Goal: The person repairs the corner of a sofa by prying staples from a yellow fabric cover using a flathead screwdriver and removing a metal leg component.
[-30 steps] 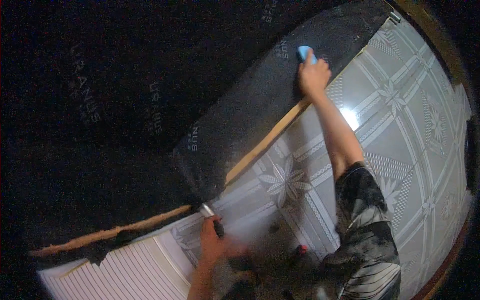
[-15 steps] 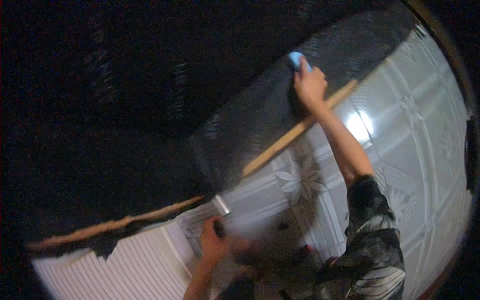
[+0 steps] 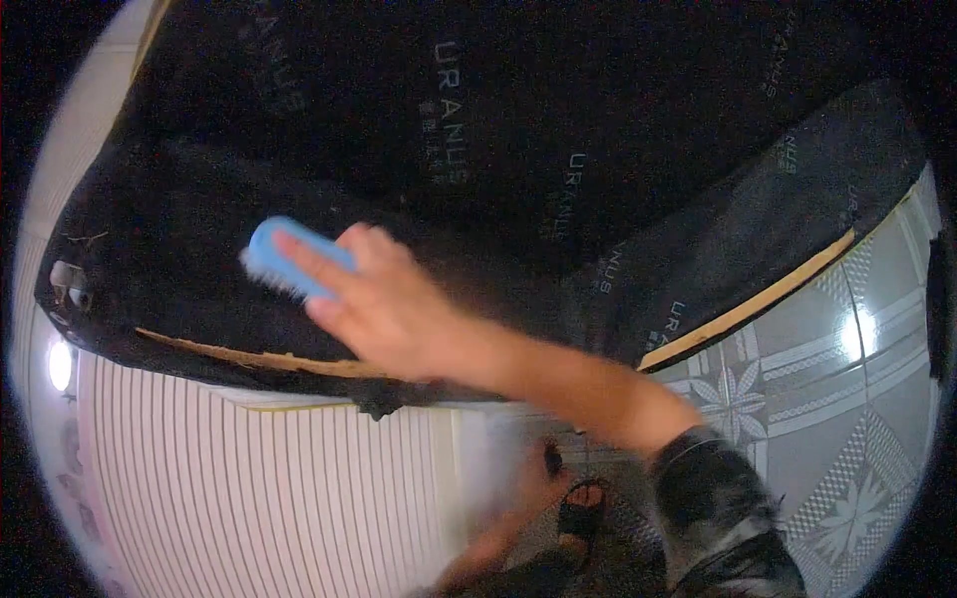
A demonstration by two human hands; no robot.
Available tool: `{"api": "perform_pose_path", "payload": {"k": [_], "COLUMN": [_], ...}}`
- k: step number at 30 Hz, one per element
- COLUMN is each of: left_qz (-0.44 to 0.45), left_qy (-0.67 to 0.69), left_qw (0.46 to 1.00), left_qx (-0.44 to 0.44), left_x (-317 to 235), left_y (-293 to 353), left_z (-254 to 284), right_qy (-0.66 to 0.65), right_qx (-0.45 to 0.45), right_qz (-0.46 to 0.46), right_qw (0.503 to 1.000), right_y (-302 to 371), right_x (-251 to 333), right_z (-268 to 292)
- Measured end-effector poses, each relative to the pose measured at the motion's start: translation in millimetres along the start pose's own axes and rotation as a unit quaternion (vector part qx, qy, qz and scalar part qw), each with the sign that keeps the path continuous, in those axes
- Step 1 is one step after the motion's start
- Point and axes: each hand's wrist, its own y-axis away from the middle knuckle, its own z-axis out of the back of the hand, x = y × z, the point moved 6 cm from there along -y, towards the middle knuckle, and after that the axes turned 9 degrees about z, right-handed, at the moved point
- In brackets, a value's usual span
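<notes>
My right hand grips a light blue brush with pale bristles, held over black printed fabric on a large piece. The bristles face the fabric at its left part; whether they touch it I cannot tell. My left hand is low in the picture, blurred, below the fabric's lower edge. Its fingers look closed by a dark piece, with a whitish smear beside it; what it holds I cannot make out.
Bare wooden strips run along the fabric's lower edge, which looks torn at the left. Below lie a white striped panel and a grey patterned tiled floor. A foot in a dark sandal stands near my left hand.
My view has shifted toward the left end of the fabric. The brush in my right hand has moved from the right-hand part of the fabric to its left part.
</notes>
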Motion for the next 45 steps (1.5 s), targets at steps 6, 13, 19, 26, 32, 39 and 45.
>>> {"api": "perform_pose_path", "payload": {"k": [6, 13, 19, 26, 32, 39, 45], "left_qz": [0.067, 0.108, 0.016, 0.081, 0.063, 0.039, 0.031], "left_qy": [0.053, 0.066, 0.081, 0.205, 0.195, -0.071, 0.248], "left_qw": [0.994, 0.991, 0.99, 0.972, 0.975, 0.98, 0.962], "left_qx": [-0.065, -0.047, -0.113, -0.088, 0.089, 0.183, -0.107], "left_x": [3, 36, 23, 18, 10, -15, -55], "left_y": [17, 35, 29, 39, 33, 42, 1], "left_z": [36, 20, -13, -25, -126, -156, 74], "right_qy": [0.12, 0.219, 0.246, 0.355, 0.356, 0.367, 0.392], "right_qx": [0.311, 0.048, -0.053, 0.451, 0.579, 0.547, 0.522], "right_qz": [-0.45, -0.06, 0.359, 0.231, -0.058, -0.234, -0.261], "right_qw": [0.829, 0.973, 0.899, 0.785, 0.731, 0.715, 0.711], "right_y": [226, 70, -92, 212, 462, 520, 499], "right_x": [-106, -2, 152, 31, 96, 128, 146], "right_z": [8, 45, -27, 31, 176, 211, 228]}}
